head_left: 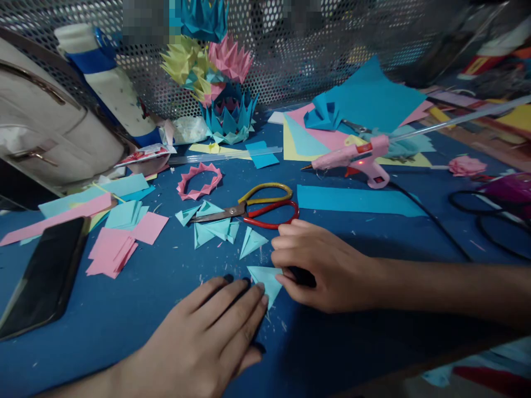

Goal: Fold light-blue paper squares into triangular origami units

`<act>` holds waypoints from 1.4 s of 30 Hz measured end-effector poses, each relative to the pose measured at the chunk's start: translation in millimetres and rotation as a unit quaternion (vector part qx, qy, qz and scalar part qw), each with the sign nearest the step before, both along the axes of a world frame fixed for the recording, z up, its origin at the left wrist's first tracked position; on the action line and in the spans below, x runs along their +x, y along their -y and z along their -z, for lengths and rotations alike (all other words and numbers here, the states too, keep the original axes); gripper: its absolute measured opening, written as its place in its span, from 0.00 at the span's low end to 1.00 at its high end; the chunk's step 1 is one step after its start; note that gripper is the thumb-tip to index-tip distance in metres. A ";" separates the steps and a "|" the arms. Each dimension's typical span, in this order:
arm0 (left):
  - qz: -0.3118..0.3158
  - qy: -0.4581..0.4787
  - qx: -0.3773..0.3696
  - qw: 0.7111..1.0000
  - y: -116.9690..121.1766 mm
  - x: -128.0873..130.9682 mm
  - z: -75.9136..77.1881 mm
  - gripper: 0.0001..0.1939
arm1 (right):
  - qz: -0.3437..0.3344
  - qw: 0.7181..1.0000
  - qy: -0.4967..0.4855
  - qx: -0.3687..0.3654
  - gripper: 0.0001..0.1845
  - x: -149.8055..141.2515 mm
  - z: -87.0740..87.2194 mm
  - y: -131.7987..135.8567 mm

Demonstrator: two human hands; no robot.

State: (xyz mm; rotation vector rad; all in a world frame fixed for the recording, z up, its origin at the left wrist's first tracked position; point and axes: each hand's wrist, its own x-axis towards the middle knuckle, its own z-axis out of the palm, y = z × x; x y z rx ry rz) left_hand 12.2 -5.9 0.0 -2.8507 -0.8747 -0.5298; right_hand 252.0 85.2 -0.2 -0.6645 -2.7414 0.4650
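Note:
A light-blue folded paper triangle (pixel 265 279) lies on the blue table in front of me. My left hand (pixel 207 331) rests flat with its fingers stretched out, fingertips on the triangle's lower left edge. The fingers of my right hand (pixel 326 265) are curled, and its thumb and forefinger pinch the triangle's right corner. Just beyond lies another folded triangle (pixel 252 242). Scissors (pixel 238 211) with one yellow and one red handle rest across several more light-blue folded pieces (pixel 213 231). A pink ring of folded paper (pixel 199 181) sits behind them.
A pink glue gun (pixel 357 157) with a lit light stands behind a blue paper strip (pixel 357 200); its black cord runs right. Pink paper squares (pixel 112 251) and a phone (pixel 45 271) lie left. Behind are a bottle (pixel 112 83), a bag (pixel 53 105) and folded-paper flowers (pixel 230 113).

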 end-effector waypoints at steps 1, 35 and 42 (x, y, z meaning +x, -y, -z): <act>-0.002 0.002 0.000 1.000 -0.4 -0.2 1.8 0.19 | -0.002 1.000 0.008 0.006 0.10 0.2 0.1 -0.3; -0.013 -0.019 -0.004 1.000 -3.6 -5.8 13.4 0.34 | -0.007 0.996 -0.067 0.051 0.11 3.3 3.1 -4.9; -0.014 -0.034 0.002 0.999 -5.4 -4.5 3.3 0.32 | -0.037 0.989 -0.062 0.133 0.09 5.5 -0.4 -5.3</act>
